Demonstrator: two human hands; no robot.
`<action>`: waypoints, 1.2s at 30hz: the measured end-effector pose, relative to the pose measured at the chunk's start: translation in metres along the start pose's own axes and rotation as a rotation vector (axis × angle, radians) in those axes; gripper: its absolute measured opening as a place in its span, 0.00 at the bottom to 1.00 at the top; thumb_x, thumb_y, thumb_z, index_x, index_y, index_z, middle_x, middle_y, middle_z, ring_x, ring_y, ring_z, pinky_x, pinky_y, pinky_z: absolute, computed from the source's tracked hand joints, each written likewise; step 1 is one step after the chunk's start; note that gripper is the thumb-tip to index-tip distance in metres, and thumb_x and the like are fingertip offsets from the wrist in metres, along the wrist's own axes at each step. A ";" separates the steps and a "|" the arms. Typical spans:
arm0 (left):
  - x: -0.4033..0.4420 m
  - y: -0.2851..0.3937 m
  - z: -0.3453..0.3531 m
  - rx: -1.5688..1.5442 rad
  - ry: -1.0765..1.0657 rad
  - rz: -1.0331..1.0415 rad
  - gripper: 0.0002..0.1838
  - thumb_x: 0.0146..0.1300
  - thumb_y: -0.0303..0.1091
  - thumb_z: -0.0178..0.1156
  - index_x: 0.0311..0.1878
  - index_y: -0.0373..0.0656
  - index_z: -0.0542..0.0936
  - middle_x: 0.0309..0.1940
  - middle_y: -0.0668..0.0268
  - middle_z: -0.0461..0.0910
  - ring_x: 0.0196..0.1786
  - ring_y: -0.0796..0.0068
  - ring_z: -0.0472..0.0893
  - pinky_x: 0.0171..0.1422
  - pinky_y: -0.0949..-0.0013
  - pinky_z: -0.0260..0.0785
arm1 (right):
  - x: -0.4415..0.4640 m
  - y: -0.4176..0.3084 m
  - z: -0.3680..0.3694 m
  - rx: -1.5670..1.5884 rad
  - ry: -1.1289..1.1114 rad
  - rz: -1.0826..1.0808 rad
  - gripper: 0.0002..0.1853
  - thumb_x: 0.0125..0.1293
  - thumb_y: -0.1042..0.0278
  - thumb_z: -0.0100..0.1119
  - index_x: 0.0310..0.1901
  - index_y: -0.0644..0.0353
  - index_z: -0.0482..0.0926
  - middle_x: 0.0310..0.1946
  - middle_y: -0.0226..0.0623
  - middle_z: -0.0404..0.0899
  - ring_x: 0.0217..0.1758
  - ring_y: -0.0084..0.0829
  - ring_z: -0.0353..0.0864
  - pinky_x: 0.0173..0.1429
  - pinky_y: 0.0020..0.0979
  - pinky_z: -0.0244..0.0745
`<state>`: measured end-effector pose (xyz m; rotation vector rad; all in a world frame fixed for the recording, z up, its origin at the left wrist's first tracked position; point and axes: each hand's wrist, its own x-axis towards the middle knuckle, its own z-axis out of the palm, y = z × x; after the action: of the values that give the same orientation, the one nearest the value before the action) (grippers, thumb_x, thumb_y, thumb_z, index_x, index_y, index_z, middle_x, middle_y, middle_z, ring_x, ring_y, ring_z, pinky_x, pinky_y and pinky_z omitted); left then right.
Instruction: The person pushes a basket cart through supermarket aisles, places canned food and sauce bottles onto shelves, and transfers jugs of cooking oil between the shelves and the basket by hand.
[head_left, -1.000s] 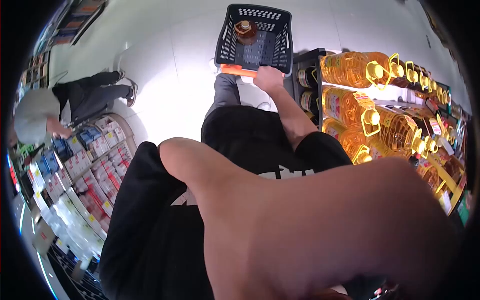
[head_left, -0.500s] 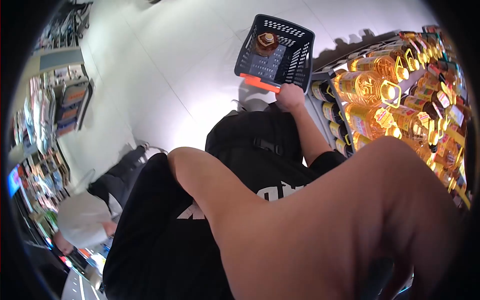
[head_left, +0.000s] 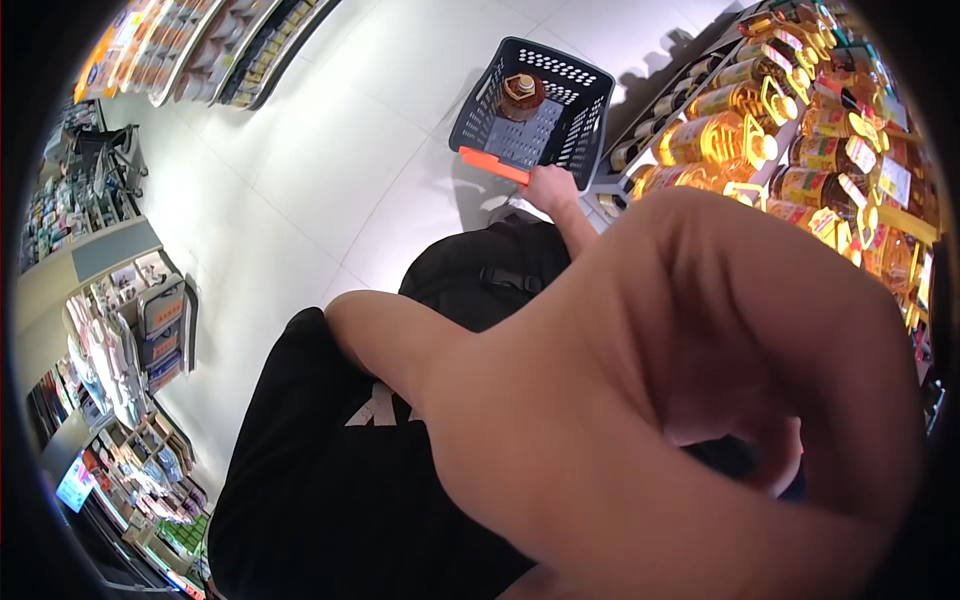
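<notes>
My right hand point(head_left: 552, 189) is wrapped round the orange handle point(head_left: 493, 166) of a dark grey plastic shopping basket point(head_left: 590, 110). Inside the basket stands one bottle point(head_left: 522, 100) of brown liquid with a pale cap. My left arm crosses in front of my chest, and my left hand point(head_left: 740, 330) looms large, close to the camera. Its fingers are curled inward, and a dark patch shows among them; what they hold, if anything, is hidden.
Shelves to the right carry several large bottles of golden oil point(head_left: 705, 140), with darker bottles point(head_left: 820, 190) beside them. Packed shelves point(head_left: 215, 50) stand at the upper left, and a display rack point(head_left: 165, 330) at the left. Pale tiled floor point(head_left: 310, 160) lies between. A black bag point(head_left: 480, 265) hangs at my front.
The basket has shifted slightly left and down in view, still held by my right hand. My left hand has risen further into view. The person at the lower left is out of sight.
</notes>
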<state>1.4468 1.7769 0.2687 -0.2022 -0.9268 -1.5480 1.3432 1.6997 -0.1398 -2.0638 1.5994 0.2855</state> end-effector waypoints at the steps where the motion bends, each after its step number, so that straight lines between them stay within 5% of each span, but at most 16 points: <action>1: 0.011 -0.007 -0.010 -0.009 -0.005 0.004 0.08 0.67 0.26 0.55 0.45 0.34 0.80 0.39 0.60 0.82 0.39 0.70 0.83 0.47 0.69 0.76 | 0.011 0.005 -0.007 0.008 -0.001 -0.003 0.20 0.60 0.48 0.58 0.35 0.59 0.88 0.33 0.50 0.87 0.39 0.50 0.88 0.49 0.47 0.83; 16: 0.197 -0.065 -0.139 -0.134 -0.118 -0.040 0.07 0.67 0.23 0.52 0.44 0.35 0.79 0.37 0.62 0.81 0.37 0.71 0.82 0.45 0.69 0.76 | 0.177 0.091 -0.141 0.044 0.030 0.260 0.15 0.59 0.59 0.56 0.38 0.58 0.88 0.38 0.46 0.88 0.43 0.45 0.89 0.49 0.42 0.83; 30: 0.415 -0.035 -0.316 -0.201 -0.207 -0.131 0.08 0.67 0.20 0.50 0.42 0.35 0.79 0.35 0.63 0.80 0.36 0.72 0.81 0.43 0.70 0.76 | 0.337 0.203 -0.243 0.021 0.122 0.420 0.14 0.59 0.55 0.55 0.33 0.53 0.88 0.32 0.42 0.87 0.38 0.45 0.88 0.46 0.45 0.83; 35: 0.481 -0.091 -0.375 -0.077 -0.233 -0.270 0.08 0.67 0.19 0.50 0.42 0.35 0.79 0.35 0.63 0.80 0.35 0.72 0.81 0.43 0.70 0.76 | 0.386 0.256 -0.265 0.042 0.217 0.400 0.15 0.64 0.51 0.56 0.32 0.49 0.87 0.28 0.42 0.86 0.33 0.46 0.87 0.43 0.47 0.82; 36: 0.486 -0.120 -0.393 -0.002 -0.246 -0.330 0.08 0.67 0.19 0.50 0.42 0.35 0.79 0.35 0.63 0.80 0.35 0.72 0.81 0.43 0.70 0.76 | 0.408 0.271 -0.257 0.127 0.149 0.561 0.15 0.63 0.52 0.56 0.32 0.51 0.87 0.28 0.42 0.86 0.33 0.46 0.87 0.42 0.47 0.82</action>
<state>1.3774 1.1444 0.2550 -0.2549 -1.1964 -1.8558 1.1668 1.1771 -0.1809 -1.5377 2.2100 0.2165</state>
